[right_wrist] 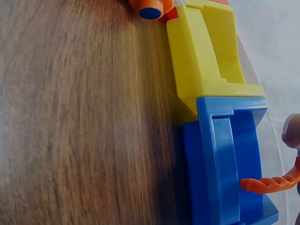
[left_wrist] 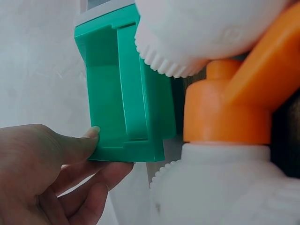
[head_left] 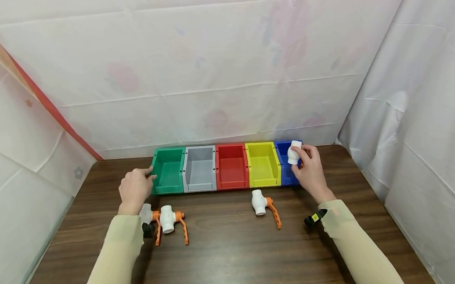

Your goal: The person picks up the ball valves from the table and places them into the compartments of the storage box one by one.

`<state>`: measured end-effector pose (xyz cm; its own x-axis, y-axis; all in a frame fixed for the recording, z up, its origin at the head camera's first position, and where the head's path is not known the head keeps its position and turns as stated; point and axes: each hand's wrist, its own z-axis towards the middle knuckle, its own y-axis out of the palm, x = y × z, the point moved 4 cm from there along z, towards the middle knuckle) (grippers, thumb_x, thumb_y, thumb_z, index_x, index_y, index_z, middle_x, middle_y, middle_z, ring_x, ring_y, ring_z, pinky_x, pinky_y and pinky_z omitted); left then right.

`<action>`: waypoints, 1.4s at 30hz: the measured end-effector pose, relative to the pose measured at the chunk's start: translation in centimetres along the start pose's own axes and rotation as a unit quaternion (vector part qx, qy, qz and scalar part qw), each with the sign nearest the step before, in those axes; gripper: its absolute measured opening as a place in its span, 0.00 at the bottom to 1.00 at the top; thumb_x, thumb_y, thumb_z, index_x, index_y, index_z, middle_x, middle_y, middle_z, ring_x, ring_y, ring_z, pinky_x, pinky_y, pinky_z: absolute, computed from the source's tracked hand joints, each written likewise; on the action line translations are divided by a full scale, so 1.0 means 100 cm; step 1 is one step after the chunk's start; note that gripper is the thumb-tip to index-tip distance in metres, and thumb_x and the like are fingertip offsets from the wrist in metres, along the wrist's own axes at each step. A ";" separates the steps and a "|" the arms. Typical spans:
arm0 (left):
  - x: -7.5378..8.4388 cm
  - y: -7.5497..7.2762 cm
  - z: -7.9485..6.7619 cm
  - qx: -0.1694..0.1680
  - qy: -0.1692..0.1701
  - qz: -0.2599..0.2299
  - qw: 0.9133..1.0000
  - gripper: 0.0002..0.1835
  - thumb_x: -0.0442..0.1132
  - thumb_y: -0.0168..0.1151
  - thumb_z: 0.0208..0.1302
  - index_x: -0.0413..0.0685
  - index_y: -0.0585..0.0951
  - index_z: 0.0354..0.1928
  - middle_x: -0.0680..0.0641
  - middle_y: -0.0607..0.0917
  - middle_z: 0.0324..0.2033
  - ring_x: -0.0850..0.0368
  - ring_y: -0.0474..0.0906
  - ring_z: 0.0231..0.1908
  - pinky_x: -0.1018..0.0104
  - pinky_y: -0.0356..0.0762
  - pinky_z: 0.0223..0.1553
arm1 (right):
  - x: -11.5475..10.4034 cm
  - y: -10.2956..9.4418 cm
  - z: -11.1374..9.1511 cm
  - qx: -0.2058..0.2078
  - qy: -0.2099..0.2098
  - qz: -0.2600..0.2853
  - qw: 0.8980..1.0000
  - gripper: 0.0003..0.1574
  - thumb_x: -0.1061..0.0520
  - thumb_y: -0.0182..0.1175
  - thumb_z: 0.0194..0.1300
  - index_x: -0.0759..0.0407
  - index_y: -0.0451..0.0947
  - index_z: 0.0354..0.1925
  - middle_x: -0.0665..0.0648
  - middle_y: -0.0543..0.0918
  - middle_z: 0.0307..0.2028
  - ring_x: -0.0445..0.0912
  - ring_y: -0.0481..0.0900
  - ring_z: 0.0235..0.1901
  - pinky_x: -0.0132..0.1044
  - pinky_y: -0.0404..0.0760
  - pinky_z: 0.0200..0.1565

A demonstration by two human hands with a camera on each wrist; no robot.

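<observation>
My left hand pinches the side wall of the green bin, its thumb on the inner side and fingers outside. With my right hand I hold a white ball valve over the blue bin. That valve's orange lever hangs across the bin's opening in the right wrist view. Below my left hand, two more ball valves lie close together: one is in plain sight, the other partly covered by my wrist gear. Another ball valve rests before the yellow bin.
The bins stand in one row along the table's back, with a grey bin and a red bin between the green and yellow ones. White cloth hangs behind and at both sides of the wooden table.
</observation>
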<state>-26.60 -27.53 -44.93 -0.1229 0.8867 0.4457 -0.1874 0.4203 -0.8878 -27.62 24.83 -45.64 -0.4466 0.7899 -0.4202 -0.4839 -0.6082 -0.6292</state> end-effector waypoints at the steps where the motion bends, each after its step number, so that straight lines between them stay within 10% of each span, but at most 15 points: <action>1: 0.000 0.000 0.000 -0.001 -0.001 -0.001 1.000 0.22 0.42 0.63 0.70 0.43 0.79 0.63 0.31 0.80 0.55 0.45 0.77 0.22 0.58 0.68 0.18 | 0.001 0.001 0.000 -0.002 0.000 -0.003 1.000 0.36 0.73 0.71 0.49 0.61 0.77 0.58 0.69 0.67 0.55 0.62 0.70 0.56 0.55 0.76 0.55; 42: -0.003 0.001 0.000 0.011 0.004 -0.011 1.000 0.21 0.42 0.63 0.70 0.44 0.80 0.62 0.32 0.82 0.53 0.49 0.69 0.15 0.59 0.62 0.15 | 0.020 0.026 0.010 -0.156 0.055 -0.106 0.980 0.37 0.68 0.70 0.55 0.55 0.75 0.64 0.67 0.70 0.55 0.63 0.70 0.54 0.59 0.73 0.56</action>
<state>-26.54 -27.72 -45.11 -0.1111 0.8791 0.4635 -0.2109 0.4349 -0.8754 -30.55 24.72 -47.45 -0.2687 0.9104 -0.3145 -0.2962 -0.3888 -0.8724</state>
